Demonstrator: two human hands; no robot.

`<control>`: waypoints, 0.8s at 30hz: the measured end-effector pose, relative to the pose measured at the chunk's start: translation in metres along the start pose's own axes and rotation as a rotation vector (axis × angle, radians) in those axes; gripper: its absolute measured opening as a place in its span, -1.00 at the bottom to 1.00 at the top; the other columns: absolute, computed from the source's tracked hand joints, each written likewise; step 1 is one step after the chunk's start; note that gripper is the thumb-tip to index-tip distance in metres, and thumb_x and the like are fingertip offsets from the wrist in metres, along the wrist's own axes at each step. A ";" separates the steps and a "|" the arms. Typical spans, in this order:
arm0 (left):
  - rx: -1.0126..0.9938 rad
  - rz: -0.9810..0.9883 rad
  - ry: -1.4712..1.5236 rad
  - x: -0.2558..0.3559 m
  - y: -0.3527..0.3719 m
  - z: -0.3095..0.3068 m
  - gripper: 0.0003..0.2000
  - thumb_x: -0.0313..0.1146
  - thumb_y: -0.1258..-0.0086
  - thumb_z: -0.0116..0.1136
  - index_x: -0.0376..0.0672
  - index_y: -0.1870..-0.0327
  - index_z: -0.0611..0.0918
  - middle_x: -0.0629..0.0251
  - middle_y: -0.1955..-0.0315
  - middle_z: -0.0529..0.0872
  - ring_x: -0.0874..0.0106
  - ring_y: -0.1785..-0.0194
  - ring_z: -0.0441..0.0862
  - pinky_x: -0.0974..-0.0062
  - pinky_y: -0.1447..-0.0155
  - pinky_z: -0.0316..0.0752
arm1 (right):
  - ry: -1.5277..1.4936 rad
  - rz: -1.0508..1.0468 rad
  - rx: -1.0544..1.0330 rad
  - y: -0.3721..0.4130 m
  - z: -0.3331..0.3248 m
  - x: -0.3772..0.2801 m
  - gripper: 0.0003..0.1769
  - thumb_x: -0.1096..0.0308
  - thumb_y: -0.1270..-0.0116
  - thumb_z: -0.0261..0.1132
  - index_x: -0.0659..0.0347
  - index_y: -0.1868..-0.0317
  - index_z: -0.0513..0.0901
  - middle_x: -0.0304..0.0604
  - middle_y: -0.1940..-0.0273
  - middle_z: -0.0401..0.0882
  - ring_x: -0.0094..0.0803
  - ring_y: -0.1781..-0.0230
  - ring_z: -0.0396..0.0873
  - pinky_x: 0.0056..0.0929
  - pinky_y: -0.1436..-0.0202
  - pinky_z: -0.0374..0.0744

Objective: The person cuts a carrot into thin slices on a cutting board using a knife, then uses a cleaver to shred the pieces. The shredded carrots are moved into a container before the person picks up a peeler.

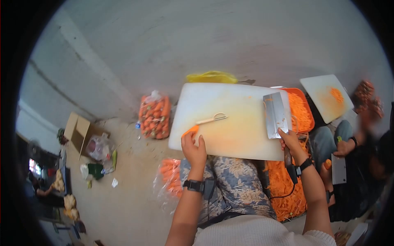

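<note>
My left hand (194, 148) is over the lower left of a large white cutting board (242, 98), fingers closed on a piece of carrot (191, 130), partly hidden behind them. A peeler (212, 119) with a pale handle lies on the board just beyond that hand. My right hand (289, 142) grips a cleaver (275, 115) at the board's right side. Its broad blade points away from me, with orange bits stuck to it. The board's surface has orange stains.
Shredded carrot fills a red-orange crate (310, 117) and a container (283, 192) on the right. Carrot bags (154, 116) (170, 174) stand left. At right, a co-worker's hand (344, 147) holds another cleaver (339, 170) near a second board (322, 98). A cardboard box (84, 133) sits far left.
</note>
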State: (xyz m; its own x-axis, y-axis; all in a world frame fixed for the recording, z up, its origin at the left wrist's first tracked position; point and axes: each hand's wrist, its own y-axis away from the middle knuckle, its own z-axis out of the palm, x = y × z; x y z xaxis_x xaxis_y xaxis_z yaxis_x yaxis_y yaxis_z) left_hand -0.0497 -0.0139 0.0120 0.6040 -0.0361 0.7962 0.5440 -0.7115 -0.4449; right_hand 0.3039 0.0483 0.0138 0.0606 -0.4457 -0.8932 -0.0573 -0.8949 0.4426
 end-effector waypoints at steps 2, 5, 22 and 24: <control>-0.003 0.003 -0.151 -0.013 -0.018 -0.014 -0.65 -0.39 -0.13 0.33 -0.20 0.04 0.57 0.07 0.08 0.55 0.10 -0.01 0.53 0.25 -0.05 0.48 | 0.013 0.035 -0.041 -0.002 0.009 0.017 -0.64 0.10 -0.38 0.31 0.24 0.32 0.49 -0.33 0.70 0.35 -0.55 0.80 0.29 -0.47 0.74 0.36; -0.064 -0.015 -0.307 -0.034 -0.039 -0.027 -0.56 -0.33 -0.02 0.44 -0.11 0.03 0.59 0.09 0.05 0.52 0.05 -0.11 0.46 0.14 -0.25 0.32 | 0.023 0.063 -0.040 -0.005 0.014 0.021 -0.65 0.10 -0.37 0.32 0.23 0.32 0.49 -0.33 0.69 0.36 -0.56 0.79 0.30 -0.48 0.73 0.36; -0.716 0.174 -0.010 0.016 0.005 0.039 -0.56 -0.53 0.05 0.43 -0.18 0.04 0.67 0.11 0.10 0.63 0.13 0.01 0.58 0.30 -0.11 0.50 | 0.017 0.054 -0.036 -0.003 0.013 0.023 -0.63 0.10 -0.33 0.37 0.26 0.31 0.51 -0.30 0.66 0.40 -0.55 0.79 0.32 -0.45 0.74 0.39; -0.659 0.235 0.005 0.019 0.016 0.047 -0.58 -0.52 0.03 0.42 -0.18 0.05 0.67 0.13 0.09 0.62 0.13 -0.01 0.56 0.29 -0.13 0.48 | 0.025 0.050 -0.015 -0.002 0.014 0.026 -0.62 0.10 -0.32 0.38 0.27 0.31 0.51 -0.30 0.66 0.40 -0.55 0.79 0.32 -0.45 0.73 0.40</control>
State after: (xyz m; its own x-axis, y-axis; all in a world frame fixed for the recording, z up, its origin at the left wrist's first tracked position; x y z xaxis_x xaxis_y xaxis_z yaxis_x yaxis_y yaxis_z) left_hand -0.0020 0.0074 0.0006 0.6585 -0.2432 0.7122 -0.0682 -0.9617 -0.2653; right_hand 0.2919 0.0386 -0.0113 0.0833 -0.4905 -0.8675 -0.0457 -0.8715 0.4883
